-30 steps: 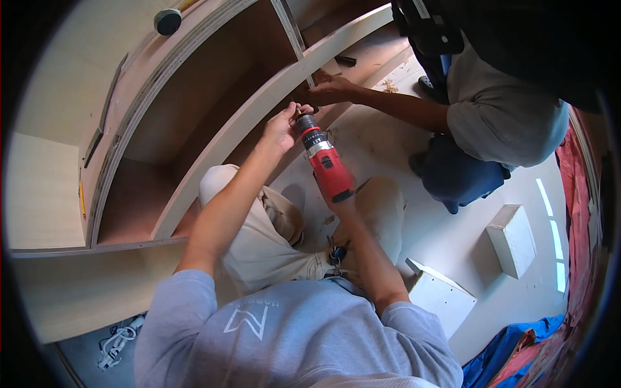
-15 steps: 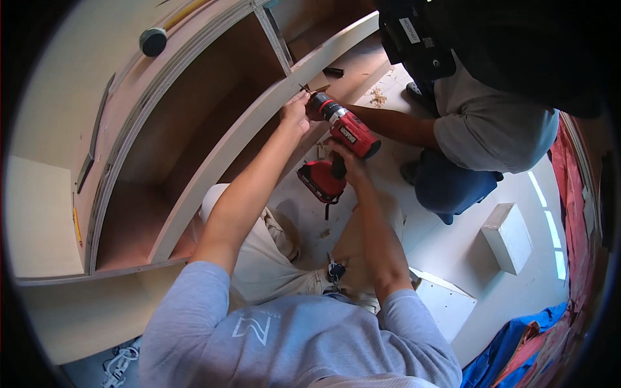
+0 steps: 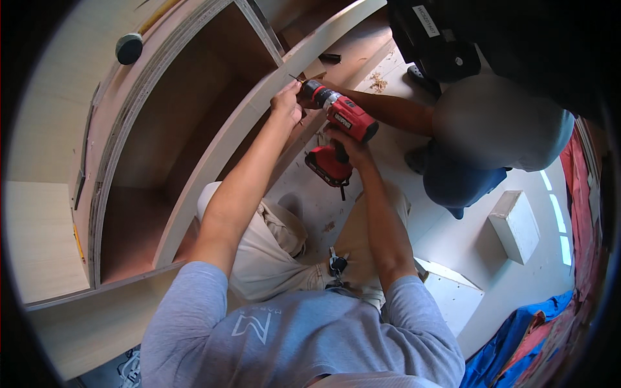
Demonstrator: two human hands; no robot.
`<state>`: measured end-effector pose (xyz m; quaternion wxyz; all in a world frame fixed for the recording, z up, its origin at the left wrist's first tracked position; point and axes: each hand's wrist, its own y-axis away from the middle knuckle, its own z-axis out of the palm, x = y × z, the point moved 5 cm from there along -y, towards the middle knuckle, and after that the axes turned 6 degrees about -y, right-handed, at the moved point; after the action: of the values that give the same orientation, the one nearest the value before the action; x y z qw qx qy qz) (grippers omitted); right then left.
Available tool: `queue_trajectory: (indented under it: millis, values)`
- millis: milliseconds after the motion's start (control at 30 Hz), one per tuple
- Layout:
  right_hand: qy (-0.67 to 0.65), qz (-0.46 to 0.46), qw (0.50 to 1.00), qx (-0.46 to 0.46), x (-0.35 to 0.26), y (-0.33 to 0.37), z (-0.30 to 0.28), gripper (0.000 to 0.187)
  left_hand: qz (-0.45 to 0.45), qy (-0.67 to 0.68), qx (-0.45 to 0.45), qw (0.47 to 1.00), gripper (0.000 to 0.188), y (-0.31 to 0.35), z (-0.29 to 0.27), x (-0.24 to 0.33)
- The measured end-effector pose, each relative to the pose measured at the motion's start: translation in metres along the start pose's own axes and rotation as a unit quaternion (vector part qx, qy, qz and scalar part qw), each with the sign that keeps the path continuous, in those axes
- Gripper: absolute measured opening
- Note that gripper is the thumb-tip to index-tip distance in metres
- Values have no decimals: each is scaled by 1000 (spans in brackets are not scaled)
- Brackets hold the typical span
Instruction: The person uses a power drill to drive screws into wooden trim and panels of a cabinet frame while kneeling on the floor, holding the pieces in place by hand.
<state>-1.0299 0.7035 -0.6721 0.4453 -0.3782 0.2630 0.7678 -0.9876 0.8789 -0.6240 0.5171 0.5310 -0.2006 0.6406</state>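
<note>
At curved pale rail, red drill held nose toward wood; right hand closed round handle, left hand half-curled beside chuck, grasp unclear. Likely lining-up step; next move calls for steady aim, fingers clear.

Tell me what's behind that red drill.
Past the red drill, a co-worker's forearm and pale floor show. The forearm runs on behind the drill's front; whatever the drill covers there can't be seen.
</note>
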Motion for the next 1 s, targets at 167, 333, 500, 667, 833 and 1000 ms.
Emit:
queue_trajectory:
  millis: [167,333,500,667,833,1000]
  values:
    - [10,11,1000,-13,-2,-3,8,15,13,8,27,1000,33,-3,-13,5]
    - [10,6,1000,-8,2,-7,1,14,7,0,18,1000,34,2,-8,4]
    - [13,3,1000,-19,3,-9,1,14,10,2,23,1000,34,0,-13,6]
    - [53,10,999,-1,5,-10,-3,14,11,12,20,1000,34,-1,-15,6]
    - [44,28,998,-20,8,-10,-5,15,12,12,15,1000,31,1,-14,6]
    - [40,21,999,-23,6,-12,4,14,-9,-43,22,999,23,12,-27,18]
